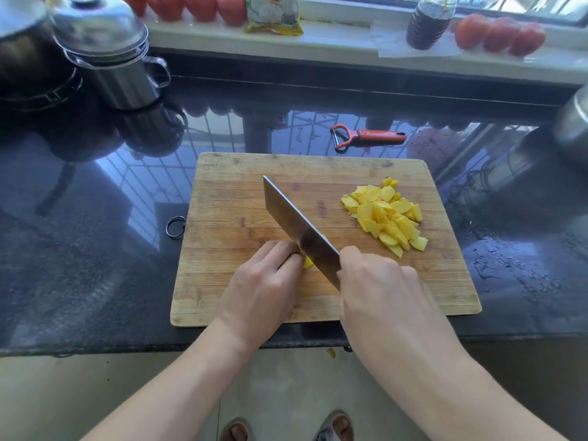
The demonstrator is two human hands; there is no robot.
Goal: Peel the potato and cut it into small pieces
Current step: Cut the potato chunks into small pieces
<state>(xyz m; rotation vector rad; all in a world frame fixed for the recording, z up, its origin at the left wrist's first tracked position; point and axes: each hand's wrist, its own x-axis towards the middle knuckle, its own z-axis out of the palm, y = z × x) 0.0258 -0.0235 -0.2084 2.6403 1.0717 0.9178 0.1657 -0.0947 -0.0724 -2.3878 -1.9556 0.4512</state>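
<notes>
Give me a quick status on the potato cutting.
Right hand grips cleaver; left hand pins last potato bit. Cut pieces piled right on board. Nothing obstructing.

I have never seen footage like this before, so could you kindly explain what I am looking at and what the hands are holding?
There is no machine: one camera worn on a person's head looks down at their hands. The right hand grips a cleaver. The left hand pins the last bit of potato against the blade. They work on a wooden cutting board, where a pile of cut pieces lies. Behind the board, a red peeler rests on the dark counter.
</notes>
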